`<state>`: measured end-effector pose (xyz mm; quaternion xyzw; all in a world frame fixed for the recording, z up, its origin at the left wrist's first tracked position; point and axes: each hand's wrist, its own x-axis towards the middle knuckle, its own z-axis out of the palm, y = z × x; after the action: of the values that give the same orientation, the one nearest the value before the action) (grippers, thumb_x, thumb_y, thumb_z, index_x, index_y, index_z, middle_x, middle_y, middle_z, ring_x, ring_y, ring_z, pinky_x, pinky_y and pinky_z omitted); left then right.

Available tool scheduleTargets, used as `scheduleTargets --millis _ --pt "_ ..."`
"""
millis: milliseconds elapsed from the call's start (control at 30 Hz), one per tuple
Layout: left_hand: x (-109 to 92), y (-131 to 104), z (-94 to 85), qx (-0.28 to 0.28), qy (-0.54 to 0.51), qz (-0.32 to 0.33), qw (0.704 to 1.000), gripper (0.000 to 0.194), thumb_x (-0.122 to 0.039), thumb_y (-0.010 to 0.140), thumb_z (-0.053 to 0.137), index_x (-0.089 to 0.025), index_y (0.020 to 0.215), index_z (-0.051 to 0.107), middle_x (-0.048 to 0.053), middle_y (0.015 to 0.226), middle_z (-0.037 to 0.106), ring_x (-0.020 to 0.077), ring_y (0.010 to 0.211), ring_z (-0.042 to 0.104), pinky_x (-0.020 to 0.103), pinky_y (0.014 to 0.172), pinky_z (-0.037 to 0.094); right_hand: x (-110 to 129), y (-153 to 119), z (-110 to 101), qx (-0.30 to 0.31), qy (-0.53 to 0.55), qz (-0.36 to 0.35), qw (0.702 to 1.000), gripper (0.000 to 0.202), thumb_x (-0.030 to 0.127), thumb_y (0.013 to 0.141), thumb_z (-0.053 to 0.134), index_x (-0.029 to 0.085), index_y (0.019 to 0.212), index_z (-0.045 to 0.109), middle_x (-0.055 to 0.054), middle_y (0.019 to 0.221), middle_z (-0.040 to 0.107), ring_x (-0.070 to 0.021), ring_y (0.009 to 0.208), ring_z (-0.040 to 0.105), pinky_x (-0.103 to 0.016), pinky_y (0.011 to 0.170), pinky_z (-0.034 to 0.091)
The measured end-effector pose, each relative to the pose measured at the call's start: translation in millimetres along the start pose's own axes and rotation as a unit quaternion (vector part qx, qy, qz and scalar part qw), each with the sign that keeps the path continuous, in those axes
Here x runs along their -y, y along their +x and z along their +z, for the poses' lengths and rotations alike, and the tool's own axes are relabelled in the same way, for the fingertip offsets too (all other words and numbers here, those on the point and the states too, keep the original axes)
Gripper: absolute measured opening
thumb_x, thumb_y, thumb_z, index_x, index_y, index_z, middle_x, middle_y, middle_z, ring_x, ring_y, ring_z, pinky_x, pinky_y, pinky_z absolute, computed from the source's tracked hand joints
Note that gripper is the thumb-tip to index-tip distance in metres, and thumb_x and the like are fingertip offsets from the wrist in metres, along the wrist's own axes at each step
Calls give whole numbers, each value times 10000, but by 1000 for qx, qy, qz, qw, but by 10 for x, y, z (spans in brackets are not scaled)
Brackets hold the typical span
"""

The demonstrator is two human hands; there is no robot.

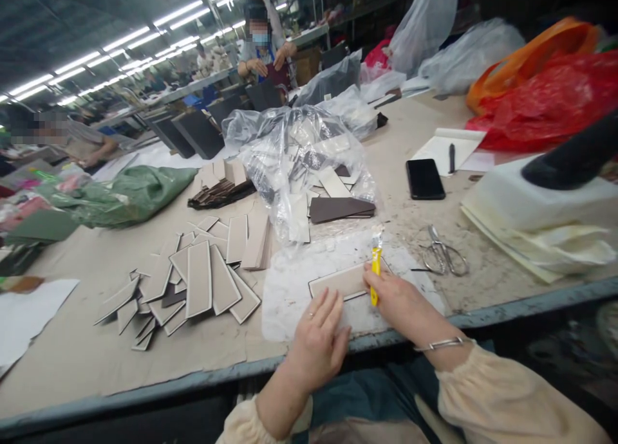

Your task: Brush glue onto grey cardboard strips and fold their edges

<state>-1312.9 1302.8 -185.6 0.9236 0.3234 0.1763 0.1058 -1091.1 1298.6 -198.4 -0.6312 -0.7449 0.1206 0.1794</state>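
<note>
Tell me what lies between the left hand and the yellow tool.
The head view shows the beige strip there, lying on the white sheet, with nothing seen on it between the left hand and the yellow tool.

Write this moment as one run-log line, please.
left hand: fingers on beige piece | right hand: holding yellow-handled tool | right side: scissors, phone | left side: loose pieces

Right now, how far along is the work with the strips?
Done: perhaps the neat stack, though nothing confirms it. In hand: one strip under the left hand, a yellow tool in the right hand. Remaining: possibly the loose heap; its state is unclear.
</note>
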Motion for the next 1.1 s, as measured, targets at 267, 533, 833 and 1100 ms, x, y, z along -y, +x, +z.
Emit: scheduleTargets --millis 267,533,833,1100 --pt "-88 266 218 126 114 -37 985 766 -575 911 395 -41 1449 282 205 1528 235 335 1433 184 554 1138 272 11 3 -27 20 -5 5 1000 269 -2 853 416 128 995 602 -213 1261 583 -242 1120 591 -318 865 493" --pt "182 -20 90 117 187 -11 975 715 -500 914 451 -39 1439 300 223 1513 260 355 1402 266 523 1087 350 -1 -2 -180 28 4 53 998 348 0 823 405 166 1074 579 -105 944 677 -195 826 642 -254 675 438" --pt "318 235 -123 170 121 -68 976 397 -378 951 414 -170 1246 579 117 1383 520 282 1269 496 481 1048 405 -387 -31 -472 -166 42 137 976 277 -30 739 433 187 852 562 -35 771 637 -162 697 595 -242 634 366" --pt "454 768 -185 166 31 -152 974 431 -295 764 668 -135 1158 600 128 1142 601 261 1052 567 361 940 431 -393 -16 -513 -189 40 130 973 175 38 795 491 203 785 548 -7 678 599 -163 643 580 -250 607 363"
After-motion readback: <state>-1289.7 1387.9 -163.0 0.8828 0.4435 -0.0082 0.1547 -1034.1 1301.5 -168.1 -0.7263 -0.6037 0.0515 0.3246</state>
